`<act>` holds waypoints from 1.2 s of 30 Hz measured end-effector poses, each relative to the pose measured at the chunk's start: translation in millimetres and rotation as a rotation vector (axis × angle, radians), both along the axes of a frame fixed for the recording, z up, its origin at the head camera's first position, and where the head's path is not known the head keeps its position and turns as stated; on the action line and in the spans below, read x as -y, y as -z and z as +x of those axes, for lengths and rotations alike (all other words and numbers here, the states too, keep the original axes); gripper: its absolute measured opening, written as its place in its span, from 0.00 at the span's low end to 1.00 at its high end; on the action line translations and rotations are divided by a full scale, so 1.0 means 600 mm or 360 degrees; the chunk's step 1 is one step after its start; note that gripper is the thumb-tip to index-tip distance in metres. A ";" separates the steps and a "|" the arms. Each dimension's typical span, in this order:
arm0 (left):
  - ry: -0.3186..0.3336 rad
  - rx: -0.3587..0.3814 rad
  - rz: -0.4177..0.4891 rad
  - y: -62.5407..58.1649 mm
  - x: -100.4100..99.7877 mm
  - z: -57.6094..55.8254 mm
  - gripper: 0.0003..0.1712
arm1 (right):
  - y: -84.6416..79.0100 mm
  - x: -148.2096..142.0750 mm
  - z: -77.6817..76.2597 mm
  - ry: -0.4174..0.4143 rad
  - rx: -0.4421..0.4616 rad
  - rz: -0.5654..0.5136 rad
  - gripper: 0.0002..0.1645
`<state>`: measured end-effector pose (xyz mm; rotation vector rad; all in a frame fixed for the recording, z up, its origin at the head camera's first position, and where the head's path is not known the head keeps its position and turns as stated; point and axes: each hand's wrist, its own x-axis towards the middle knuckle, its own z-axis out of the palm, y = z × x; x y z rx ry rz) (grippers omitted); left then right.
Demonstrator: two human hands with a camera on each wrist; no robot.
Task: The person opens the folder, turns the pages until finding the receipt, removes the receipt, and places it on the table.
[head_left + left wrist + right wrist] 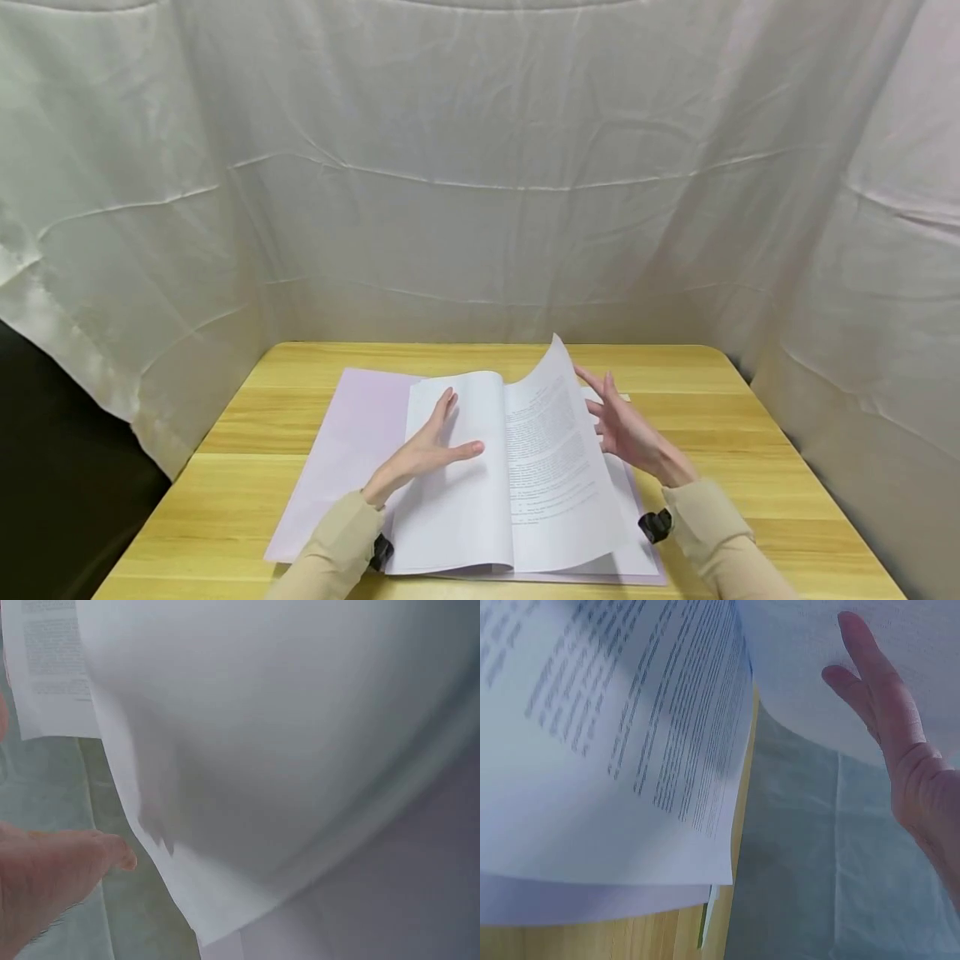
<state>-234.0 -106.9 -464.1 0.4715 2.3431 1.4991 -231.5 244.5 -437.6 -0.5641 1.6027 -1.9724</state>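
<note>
A stack of printed sheets lies spread like an open book on a light purple folder [348, 454]. Its left side shows a blank white page [453, 533]. On the right, a printed page [551, 475] stands partly raised, its upper corner curling up. My left hand [423, 454] is over the blank page with thumb and fingers spread; whether it touches the paper is unclear. My right hand [630, 429] is at the raised page's right edge, some fingertips hidden behind it. In the right wrist view, the right hand's fingers [889, 697] extend against or near a sheet, without gripping it.
The wooden table [750, 483] carries the folder near its front edge. Pale grey curtains [480, 233] hang behind and at both sides. Dark bands [655, 526] sit at both wrists. More print [682, 712] shows on the sheet beneath the raised page.
</note>
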 end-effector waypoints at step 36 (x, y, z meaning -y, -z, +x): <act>0.0191 0.0300 0.0588 -0.034 -0.047 0.018 0.60 | -0.001 0.079 0.032 0.0006 -0.0162 0.0200 0.38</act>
